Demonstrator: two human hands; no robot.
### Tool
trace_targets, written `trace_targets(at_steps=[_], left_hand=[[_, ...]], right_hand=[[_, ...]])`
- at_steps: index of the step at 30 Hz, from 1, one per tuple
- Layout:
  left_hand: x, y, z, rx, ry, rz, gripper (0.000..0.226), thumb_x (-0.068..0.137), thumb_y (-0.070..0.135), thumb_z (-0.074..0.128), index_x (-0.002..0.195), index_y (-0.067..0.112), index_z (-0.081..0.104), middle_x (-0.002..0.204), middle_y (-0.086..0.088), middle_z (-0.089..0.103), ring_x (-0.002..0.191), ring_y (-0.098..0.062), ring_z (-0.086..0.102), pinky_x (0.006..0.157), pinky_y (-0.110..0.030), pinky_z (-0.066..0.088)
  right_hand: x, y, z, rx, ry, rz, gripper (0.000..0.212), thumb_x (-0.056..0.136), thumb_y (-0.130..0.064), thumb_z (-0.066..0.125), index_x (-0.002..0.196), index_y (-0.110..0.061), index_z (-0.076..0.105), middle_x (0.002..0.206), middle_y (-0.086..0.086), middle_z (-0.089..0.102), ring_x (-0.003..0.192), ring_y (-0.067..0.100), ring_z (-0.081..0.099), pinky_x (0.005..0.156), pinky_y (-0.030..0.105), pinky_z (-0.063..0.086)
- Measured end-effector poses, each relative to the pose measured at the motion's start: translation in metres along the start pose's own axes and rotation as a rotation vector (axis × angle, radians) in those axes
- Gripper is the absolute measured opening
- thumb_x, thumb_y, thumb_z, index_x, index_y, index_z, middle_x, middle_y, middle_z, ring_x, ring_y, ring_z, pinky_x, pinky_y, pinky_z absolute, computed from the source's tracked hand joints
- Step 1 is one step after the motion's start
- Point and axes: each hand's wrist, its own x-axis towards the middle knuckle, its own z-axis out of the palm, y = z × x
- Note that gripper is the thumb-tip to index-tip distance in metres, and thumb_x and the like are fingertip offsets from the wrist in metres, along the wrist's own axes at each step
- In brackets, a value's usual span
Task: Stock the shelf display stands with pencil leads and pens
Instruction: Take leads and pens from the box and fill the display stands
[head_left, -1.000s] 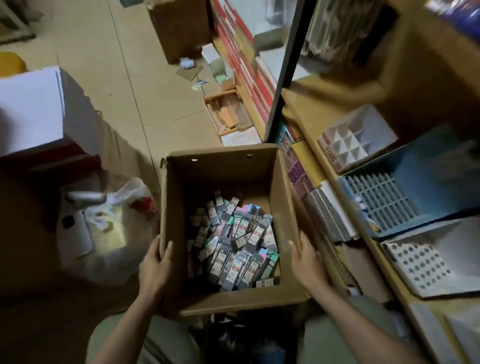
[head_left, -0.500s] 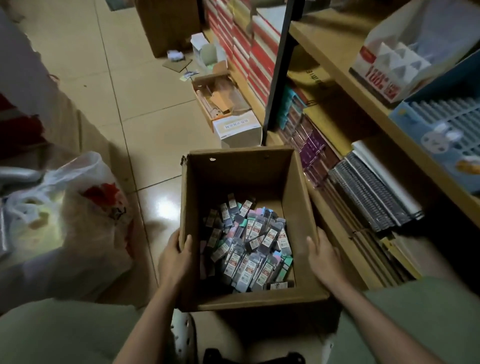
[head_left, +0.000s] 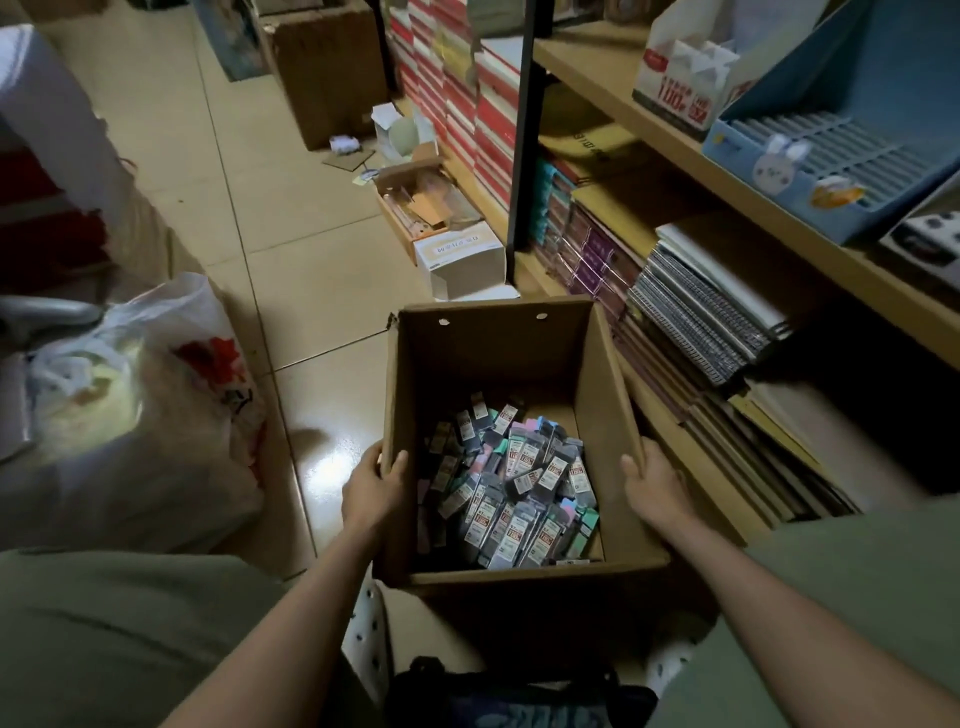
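the wooden shelf (head_left: 691, 150) runs along the right, from about 12 to 4 o'clock of the view, with a blue slotted display stand (head_left: 841, 156) and a white stand (head_left: 685, 78) set on it at about 1 o'clock. an open cardboard box (head_left: 498, 358) stands on the tiled floor (head_left: 291, 218) at centre, just beside the shelf's lower edge. the pencil lead packs (head_left: 519, 483) are heaped loose in the box bottom, toward 6 o'clock. the box is gripped by both walls: the left hand (head_left: 371, 491) is curled over the 9 o'clock wall, thumb inside; the right hand (head_left: 652, 486) is pressed along the 3 o'clock wall, fingers over its rim. the step in hand is judged to be placing the box. it is best settled flat and close under the stands, so that packs can be lifted out without tipping the heap.
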Motion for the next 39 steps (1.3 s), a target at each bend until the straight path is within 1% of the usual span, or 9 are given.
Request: trace_targets(at_steps=[4,7,10,15,21,25,32,37,39], left_hand=[[-0.007,0.007,0.002,0.042,0.087,0.022,0.044,0.091,0.024,0.063,0.133,0.014,0.052,0.122,-0.011,0.064,0.107,-0.03,0.06,0.09,-0.038,0.048],[-0.014,0.017,0.008,0.114,0.253,0.277,0.04,0.087,0.015,0.066,0.126,0.016,0.054,0.12,-0.005,0.057,0.112,-0.022,0.05,0.094,-0.037,0.044],[-0.007,0.032,0.032,0.181,0.154,0.5,0.024,0.087,0.01,0.066,0.109,0.017,0.062,0.108,0.001,0.057,0.105,-0.018,0.052,0.087,-0.027,0.042],[0.025,0.029,0.1,0.274,-0.232,0.294,0.027,0.089,0.019,0.067,0.114,0.012,0.063,0.115,-0.005,0.065,0.101,-0.014,0.059,0.086,-0.027,0.051],[0.065,0.002,0.152,0.473,-0.444,0.167,0.034,0.085,0.03,0.072,0.112,0.011,0.062,0.11,-0.006,0.067,0.09,-0.015,0.061,0.078,-0.027,0.052],[0.077,-0.008,0.168,0.513,-0.492,0.185,0.031,0.079,0.035,0.077,0.103,0.018,0.065,0.102,-0.002,0.07,0.082,-0.012,0.059,0.067,-0.02,0.041],[0.09,-0.008,0.171,0.551,-0.489,0.176,0.02,0.09,0.025,0.064,0.109,0.018,0.069,0.11,-0.006,0.07,0.102,-0.023,0.064,0.08,-0.027,0.047],[0.094,-0.017,0.156,0.335,-0.462,-0.012,0.011,0.091,0.015,0.062,0.101,0.013,0.058,0.107,-0.012,0.066,0.097,-0.028,0.063,0.078,-0.031,0.048],[0.092,-0.019,0.149,0.133,-0.443,-0.146,0.013,0.091,0.01,0.062,0.102,0.01,0.055,0.108,-0.014,0.065,0.098,-0.028,0.063,0.085,-0.036,0.053]], right_hand=[[-0.009,-0.013,-0.007,0.006,0.04,-0.005,0.05,0.1,-0.02,0.05,0.147,-0.014,0.034,0.138,0.015,0.051,0.124,0.033,0.051,0.095,0.037,0.043],[-0.02,-0.037,-0.007,-0.009,0.259,-0.209,0.046,0.095,-0.007,0.054,0.139,-0.014,0.044,0.141,0.014,0.046,0.121,0.028,0.052,0.083,0.023,0.041],[-0.024,-0.062,0.005,-0.042,0.254,-0.454,0.038,0.094,-0.005,0.053,0.131,-0.015,0.052,0.138,0.004,0.046,0.119,0.015,0.048,0.085,0.013,0.035],[0.007,-0.065,0.043,-0.058,-0.012,-0.191,0.033,0.095,-0.011,0.056,0.127,-0.014,0.053,0.124,0.008,0.055,0.104,0.019,0.057,0.091,0.032,0.051],[0.065,-0.036,0.074,-0.319,-0.219,0.017,0.048,0.093,-0.013,0.058,0.138,-0.015,0.043,0.124,0.011,0.058,0.11,0.029,0.057,0.093,0.042,0.05],[0.082,-0.019,0.093,-0.371,-0.261,0.098,0.056,0.097,-0.027,0.055,0.145,-0.015,0.029,0.117,0.014,0.063,0.103,0.032,0.062,0.089,0.045,0.053],[0.089,-0.013,0.114,-0.169,-0.131,0.251,0.054,0.091,-0.024,0.067,0.137,-0.023,0.04,0.118,0.012,0.065,0.104,0.033,0.064,0.088,0.043,0.054],[0.083,-0.011,0.107,0.112,-0.117,0.236,0.052,0.091,-0.009,0.066,0.135,-0.023,0.041,0.08,0.001,0.059,0.077,0.023,0.064,0.071,0.035,0.055],[0.077,-0.014,0.103,0.21,-0.135,0.205,0.055,0.091,-0.011,0.066,0.136,-0.021,0.037,0.076,0.003,0.056,0.082,0.032,0.067,0.079,0.042,0.056]])
